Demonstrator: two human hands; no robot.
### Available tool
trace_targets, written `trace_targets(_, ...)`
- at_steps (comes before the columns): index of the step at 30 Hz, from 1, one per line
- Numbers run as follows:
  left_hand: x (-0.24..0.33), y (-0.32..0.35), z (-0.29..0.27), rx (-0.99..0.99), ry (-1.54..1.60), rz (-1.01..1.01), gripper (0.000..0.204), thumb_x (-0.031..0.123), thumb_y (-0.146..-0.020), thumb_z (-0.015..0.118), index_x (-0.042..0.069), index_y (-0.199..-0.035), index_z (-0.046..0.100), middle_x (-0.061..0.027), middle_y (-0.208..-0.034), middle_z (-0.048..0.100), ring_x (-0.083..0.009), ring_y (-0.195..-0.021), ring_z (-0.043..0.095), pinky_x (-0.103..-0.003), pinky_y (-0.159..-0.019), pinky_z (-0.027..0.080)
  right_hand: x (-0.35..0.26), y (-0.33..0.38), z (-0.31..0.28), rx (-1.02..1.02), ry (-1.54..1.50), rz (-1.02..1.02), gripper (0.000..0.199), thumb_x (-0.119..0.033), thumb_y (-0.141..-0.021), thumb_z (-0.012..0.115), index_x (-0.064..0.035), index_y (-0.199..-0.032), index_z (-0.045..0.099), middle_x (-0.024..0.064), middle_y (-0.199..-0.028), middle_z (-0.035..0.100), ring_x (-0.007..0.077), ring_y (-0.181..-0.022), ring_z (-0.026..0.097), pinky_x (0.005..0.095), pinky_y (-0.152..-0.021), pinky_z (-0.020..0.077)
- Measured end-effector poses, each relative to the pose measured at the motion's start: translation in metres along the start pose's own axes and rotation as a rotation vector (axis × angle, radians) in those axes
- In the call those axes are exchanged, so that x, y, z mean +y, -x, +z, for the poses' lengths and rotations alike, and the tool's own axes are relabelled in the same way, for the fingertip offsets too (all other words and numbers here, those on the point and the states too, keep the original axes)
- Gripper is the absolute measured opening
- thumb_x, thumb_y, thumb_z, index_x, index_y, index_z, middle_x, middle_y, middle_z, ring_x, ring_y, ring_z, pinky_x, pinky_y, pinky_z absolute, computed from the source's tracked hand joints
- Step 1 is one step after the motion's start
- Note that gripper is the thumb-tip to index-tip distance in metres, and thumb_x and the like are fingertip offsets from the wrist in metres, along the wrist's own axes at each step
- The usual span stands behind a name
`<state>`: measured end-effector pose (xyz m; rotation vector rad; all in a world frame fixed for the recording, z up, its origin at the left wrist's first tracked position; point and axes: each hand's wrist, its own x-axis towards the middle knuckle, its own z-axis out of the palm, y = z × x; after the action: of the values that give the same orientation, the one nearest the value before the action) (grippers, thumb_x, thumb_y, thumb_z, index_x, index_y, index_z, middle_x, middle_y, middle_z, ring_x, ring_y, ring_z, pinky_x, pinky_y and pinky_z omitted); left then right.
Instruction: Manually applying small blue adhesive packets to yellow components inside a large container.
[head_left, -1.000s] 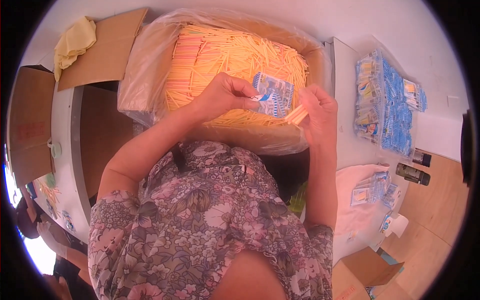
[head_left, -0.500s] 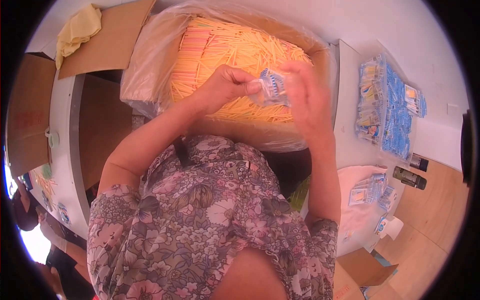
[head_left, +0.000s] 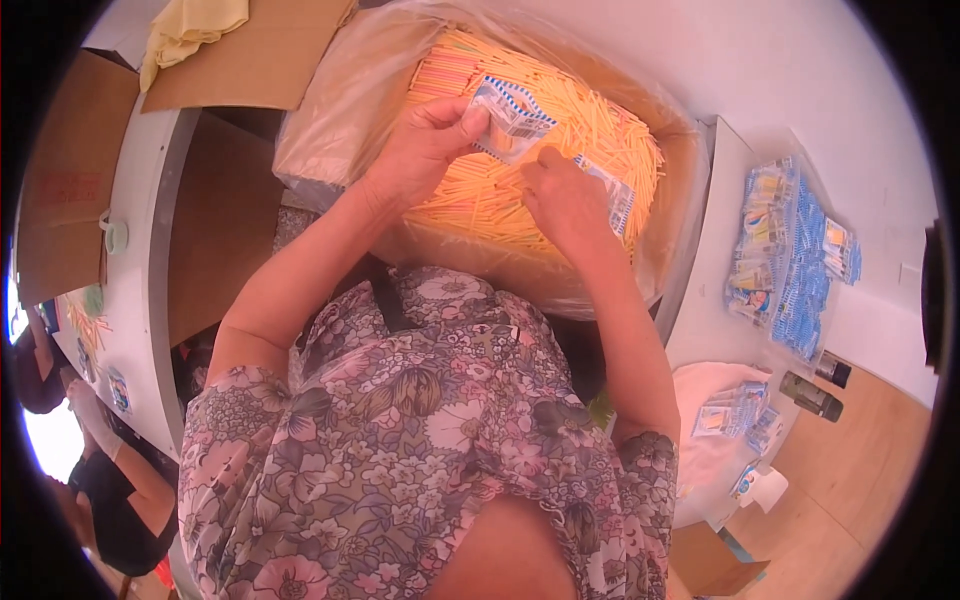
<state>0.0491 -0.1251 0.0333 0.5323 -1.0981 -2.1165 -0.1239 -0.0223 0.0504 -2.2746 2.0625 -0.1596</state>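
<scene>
- I see the big plastic-lined cardboard box [head_left: 680,200] ahead, holding thin orange and yellow sticks [head_left: 600,150].
- Right of it lies the stack of blue-printed clear packets [head_left: 790,260].
- Far left lies a flat brown cardboard sheet [head_left: 240,60].

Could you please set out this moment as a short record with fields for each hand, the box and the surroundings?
left hand: pinches the upper corner of a blue-and-white printed packet
right hand: holds a second printed packet low over the sticks
box: plastic-lined carton filled with thin yellow and orange sticks
to the right: stack of filled packets on a white table
far left: another person at a table
</scene>
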Motion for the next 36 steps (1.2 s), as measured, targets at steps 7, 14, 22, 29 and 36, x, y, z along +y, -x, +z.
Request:
trace_targets(7, 0.001, -0.001, -0.004, 0.072, 0.028, 0.025, 0.021, 0.016, -0.092, 0.055, -0.001, -0.102, 0.063, -0.0064, -0.098, 0.065, -0.0146, -0.090, 0.061, -0.033, -0.083, 0.049, -0.004, -0.027, 0.004, 0.046, 0.077, -0.125, 0.009, -0.006, -0.071, 0.059, -0.0014, -0.078, 0.063, 0.0120, -0.085, 0.057, 0.0270, -0.076, 0.061, 0.0377, -0.060, 0.0513)
trace_targets(14, -0.004, -0.001, -0.008, 0.039, 0.040, 0.058, 0.021, 0.016, -0.092, 0.055, -0.001, -0.101, 0.064, -0.0064, -0.097, 0.065, -0.0142, -0.090, 0.061, -0.032, -0.083, 0.049, -0.004, -0.036, 0.004, -0.042, 0.090, -0.231, 0.009, -0.005, -0.069, 0.061, -0.0011, -0.076, 0.066, 0.0125, -0.080, 0.062, 0.0257, -0.077, 0.061, 0.0360, -0.061, 0.0523)
trace_targets(22, -0.005, -0.001, -0.004, 0.080, 0.046, 0.019, 0.020, 0.016, -0.089, 0.060, -0.001, -0.098, 0.066, -0.0042, -0.091, 0.066, -0.0099, -0.086, 0.058, -0.026, -0.080, 0.046, 0.008, -0.034, 0.003, -0.113, 0.167, -0.335, 0.007, -0.002, -0.068, 0.060, 0.0007, -0.071, 0.065, 0.0147, -0.077, 0.062, 0.0279, -0.073, 0.063, 0.0357, -0.062, 0.0526)
trace_targets(29, -0.008, -0.003, -0.001, 0.072, 0.022, 0.001, 0.019, 0.016, -0.089, 0.060, 0.000, -0.097, 0.066, -0.0038, -0.089, 0.066, -0.0095, -0.083, 0.058, -0.025, -0.080, 0.046, 0.006, -0.030, 0.005, -0.105, 0.076, -0.271, 0.006, 0.001, -0.067, 0.059, 0.0012, -0.069, 0.064, 0.0151, -0.075, 0.062, 0.0280, -0.074, 0.064, 0.0365, -0.062, 0.0525)
trace_targets(36, -0.006, -0.005, 0.004, 0.099, -0.020, -0.017, 0.019, 0.016, -0.089, 0.060, 0.000, -0.097, 0.067, -0.0037, -0.090, 0.067, -0.0093, -0.084, 0.058, -0.025, -0.079, 0.046, 0.019, -0.023, -0.005, 0.008, 0.015, -0.241, 0.004, 0.000, -0.067, 0.059, 0.0005, -0.067, 0.063, 0.0151, -0.073, 0.062, 0.0290, -0.070, 0.064, 0.0364, -0.062, 0.0521)
